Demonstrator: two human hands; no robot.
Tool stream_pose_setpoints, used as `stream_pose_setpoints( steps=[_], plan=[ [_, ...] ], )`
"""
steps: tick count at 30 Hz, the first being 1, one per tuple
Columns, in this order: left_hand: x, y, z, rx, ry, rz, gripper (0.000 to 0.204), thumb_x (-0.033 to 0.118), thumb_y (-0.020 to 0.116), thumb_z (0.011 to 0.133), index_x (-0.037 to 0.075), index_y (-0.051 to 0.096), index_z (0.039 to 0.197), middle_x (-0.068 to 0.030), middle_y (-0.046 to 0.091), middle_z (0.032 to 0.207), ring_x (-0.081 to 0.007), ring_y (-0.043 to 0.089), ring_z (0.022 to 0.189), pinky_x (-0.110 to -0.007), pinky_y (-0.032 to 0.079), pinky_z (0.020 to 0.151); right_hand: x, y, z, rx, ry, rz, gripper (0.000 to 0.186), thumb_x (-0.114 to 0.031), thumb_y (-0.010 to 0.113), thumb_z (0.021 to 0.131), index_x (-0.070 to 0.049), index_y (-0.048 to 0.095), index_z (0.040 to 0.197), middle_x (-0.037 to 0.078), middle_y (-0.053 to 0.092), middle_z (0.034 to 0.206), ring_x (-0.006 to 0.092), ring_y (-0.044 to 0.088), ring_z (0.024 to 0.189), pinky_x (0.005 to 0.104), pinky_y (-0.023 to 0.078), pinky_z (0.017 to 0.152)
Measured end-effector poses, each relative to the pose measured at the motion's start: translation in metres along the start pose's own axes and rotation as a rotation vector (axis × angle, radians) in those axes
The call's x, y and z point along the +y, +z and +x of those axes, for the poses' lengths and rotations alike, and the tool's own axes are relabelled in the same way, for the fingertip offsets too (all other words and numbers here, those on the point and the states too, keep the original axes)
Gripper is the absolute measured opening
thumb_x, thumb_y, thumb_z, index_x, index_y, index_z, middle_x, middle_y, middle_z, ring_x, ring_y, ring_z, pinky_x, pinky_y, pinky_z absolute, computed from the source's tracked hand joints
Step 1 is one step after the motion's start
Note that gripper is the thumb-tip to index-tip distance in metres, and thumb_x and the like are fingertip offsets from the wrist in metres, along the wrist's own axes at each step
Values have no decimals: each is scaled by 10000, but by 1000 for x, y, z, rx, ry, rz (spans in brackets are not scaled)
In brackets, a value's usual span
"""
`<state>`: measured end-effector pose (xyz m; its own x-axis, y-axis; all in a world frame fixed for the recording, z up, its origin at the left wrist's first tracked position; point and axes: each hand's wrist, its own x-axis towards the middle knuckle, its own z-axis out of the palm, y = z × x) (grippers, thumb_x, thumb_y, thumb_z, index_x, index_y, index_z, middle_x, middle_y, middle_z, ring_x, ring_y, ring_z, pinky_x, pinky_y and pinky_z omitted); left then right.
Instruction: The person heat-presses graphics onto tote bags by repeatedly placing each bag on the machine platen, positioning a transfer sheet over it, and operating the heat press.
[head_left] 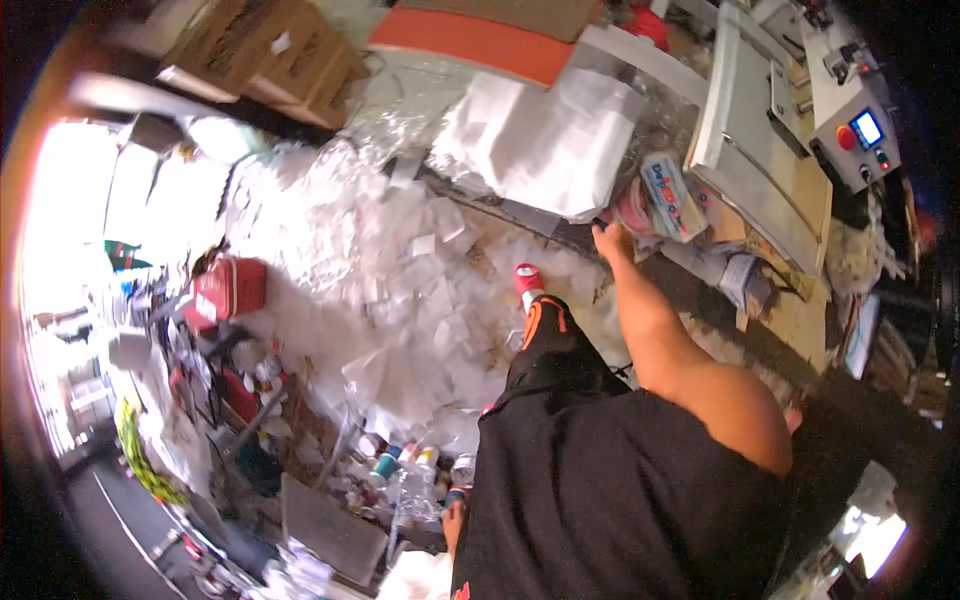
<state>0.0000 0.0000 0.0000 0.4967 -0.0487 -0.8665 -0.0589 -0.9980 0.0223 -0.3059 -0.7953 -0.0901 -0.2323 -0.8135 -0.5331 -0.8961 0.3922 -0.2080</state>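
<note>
My right hand reaches out to the dark front edge of the work table, its fingers curled around something dark that I cannot make out. Just beside it lie a printed white-and-blue package and a pink roll, with white sheets behind. Low down, my left hand hangs by my dark shirt, near a dark blue can; its fingers are too small and partly hidden to tell what they hold.
Plastic scraps cover the floor around my feet. A red cooler, clutter and several cans are at left. Cardboard boxes stand top left; a machine with a control panel and a pale board are at right.
</note>
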Motion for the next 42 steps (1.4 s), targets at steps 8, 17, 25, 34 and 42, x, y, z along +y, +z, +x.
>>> stream_pose_setpoints(
  steps=[8,17,25,34,42],
  plan=[
    [286,-151,-89,5,96,-104,480,283,619,977,-14,456,1318,-143,681,1035,-174,666,907,-288,542,768,-59,2,132,312,149,379,671,-496,745,729,-2,617,1166,230,681,1082,394,631,1073,466,494,926],
    [419,-193,-23,-103,378,-94,453,246,622,968,13,463,1324,-151,678,1045,-192,687,928,-286,546,761,-29,10,186,141,285,536,398,-336,756,722,-24,694,960,195,705,957,357,674,925,437,521,842],
    [588,-219,33,-150,600,192,410,240,550,988,-17,482,1300,-160,720,977,-213,705,817,-326,553,727,-59,-52,103,266,128,928,232,-178,669,732,-2,654,883,141,675,816,279,650,779,398,510,731],
    [790,-178,165,-743,355,-191,418,337,574,984,60,537,1295,-116,646,1143,-207,651,944,-331,537,779,-110,-77,5,118,165,1650,437,-76,619,791,-10,574,1220,167,609,1094,267,594,958,418,499,772],
    [899,-96,180,-1156,280,-4,489,374,606,960,-1,545,1267,-145,662,1097,-243,660,920,-389,552,777,-140,-90,-71,176,286,1783,298,-177,583,834,14,634,1058,116,665,926,302,647,826,432,496,757]
  ],
)
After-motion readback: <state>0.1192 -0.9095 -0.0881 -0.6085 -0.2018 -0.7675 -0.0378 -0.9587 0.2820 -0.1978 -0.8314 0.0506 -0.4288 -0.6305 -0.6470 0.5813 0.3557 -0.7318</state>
